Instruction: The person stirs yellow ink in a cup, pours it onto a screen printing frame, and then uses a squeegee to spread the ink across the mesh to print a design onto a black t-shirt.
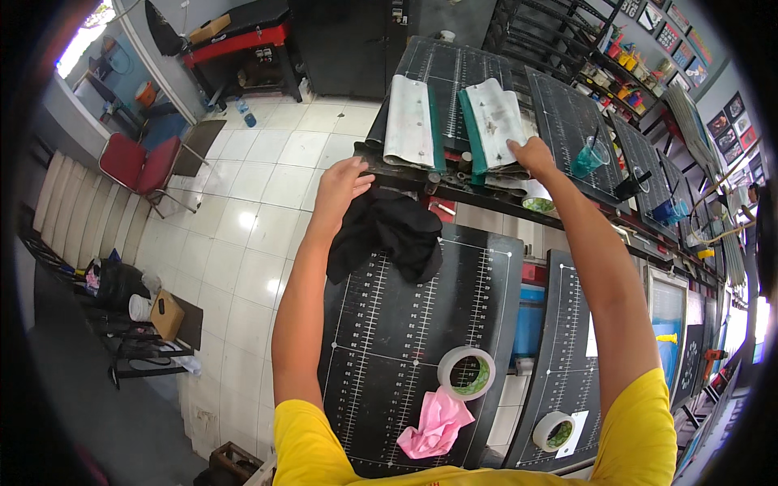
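My right hand [532, 158] has its fingers curled at the right edge of a white, stained folded sheet [496, 109], which lies with green edging on a far black board. Left of it, a similar white sheet [408, 121] with a green strip [436, 117] hangs over the board's near edge. My left hand [339, 193] is beside the board's near left corner, just above a crumpled black cloth [389, 231]; its fingers are stretched out and seem to hold nothing. The black cloth lies across the far end of the near black board [381, 324] with white ruler marks.
On the near board are a tape roll [467, 373] and a pink cloth [435, 424]. Another tape roll [553, 432] rests on the board to the right. Cups of teal [590, 157] and blue liquid [669, 212] stand at far right. A red chair [142, 164] stands left on white tiles.
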Tool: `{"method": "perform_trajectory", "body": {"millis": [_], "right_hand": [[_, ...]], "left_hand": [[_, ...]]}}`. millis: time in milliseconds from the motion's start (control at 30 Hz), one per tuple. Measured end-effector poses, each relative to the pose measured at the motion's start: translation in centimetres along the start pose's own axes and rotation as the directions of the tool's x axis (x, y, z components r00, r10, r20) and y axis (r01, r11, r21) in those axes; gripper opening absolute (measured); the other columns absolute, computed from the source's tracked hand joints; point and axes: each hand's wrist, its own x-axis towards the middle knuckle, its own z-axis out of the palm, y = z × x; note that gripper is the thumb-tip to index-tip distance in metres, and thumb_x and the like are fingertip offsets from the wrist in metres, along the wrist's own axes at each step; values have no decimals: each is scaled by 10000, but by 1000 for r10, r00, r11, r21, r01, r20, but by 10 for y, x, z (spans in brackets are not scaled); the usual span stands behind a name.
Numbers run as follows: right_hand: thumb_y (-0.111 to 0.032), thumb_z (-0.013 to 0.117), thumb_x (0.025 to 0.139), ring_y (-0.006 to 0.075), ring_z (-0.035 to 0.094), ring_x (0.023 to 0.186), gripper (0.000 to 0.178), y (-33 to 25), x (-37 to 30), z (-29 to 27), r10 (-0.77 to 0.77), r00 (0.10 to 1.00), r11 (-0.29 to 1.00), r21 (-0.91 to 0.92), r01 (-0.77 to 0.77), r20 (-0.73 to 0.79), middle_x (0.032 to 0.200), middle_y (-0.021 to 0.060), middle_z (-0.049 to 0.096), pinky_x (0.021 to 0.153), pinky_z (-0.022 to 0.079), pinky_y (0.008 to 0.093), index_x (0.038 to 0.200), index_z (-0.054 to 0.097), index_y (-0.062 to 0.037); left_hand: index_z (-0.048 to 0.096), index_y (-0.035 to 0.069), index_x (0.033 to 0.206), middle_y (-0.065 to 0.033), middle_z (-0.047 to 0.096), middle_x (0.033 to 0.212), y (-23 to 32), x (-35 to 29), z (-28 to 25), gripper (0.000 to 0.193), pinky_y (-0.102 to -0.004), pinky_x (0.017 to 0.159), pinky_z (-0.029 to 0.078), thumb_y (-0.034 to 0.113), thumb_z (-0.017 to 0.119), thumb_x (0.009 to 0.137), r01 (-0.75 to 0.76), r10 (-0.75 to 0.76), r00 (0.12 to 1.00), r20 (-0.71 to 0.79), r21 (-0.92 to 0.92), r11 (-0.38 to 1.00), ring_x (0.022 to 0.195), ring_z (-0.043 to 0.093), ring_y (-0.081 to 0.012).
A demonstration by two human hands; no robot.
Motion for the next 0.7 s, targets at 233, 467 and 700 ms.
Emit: {"method": "perform_trajectory", "body": {"millis": [233, 467, 700], "right_hand": [[-314, 725, 863, 246, 657, 766, 458, 7, -9, -24, 71, 972, 633, 743, -217, 223, 882, 139, 680, 612, 544, 386, 1008, 654, 114], [-307, 623, 964, 150, 645, 850, 314, 74, -214, -113, 7, 998, 249, 966, -65, 65, 1012, 48, 683, 655, 494, 298, 1120, 636, -35], [-270, 674, 949, 136, 638, 903, 413, 117, -363, -137, -74, 997, 441, 895, 63, -34, 1057, 97, 683, 796, 527, 284, 1226, 605, 29]], "left_hand": [[595, -9, 1236, -122, 681, 1162, -10, -161, -28, 342, -289, 823, 524, 257, 517, 1035, -84, 59, 994, 96, 270, 959, 960, 666, -176], [597, 2, 1233, -136, 722, 1019, -32, -358, 0, 421, -325, 753, 536, 300, 661, 943, 151, -495, 806, 324, 696, 702, 882, 689, -192], [630, -17, 1034, -197, 668, 863, -77, -451, 64, 405, -439, 720, 511, 351, 705, 883, -114, -221, 937, 272, 834, 540, 798, 662, -352]]}}
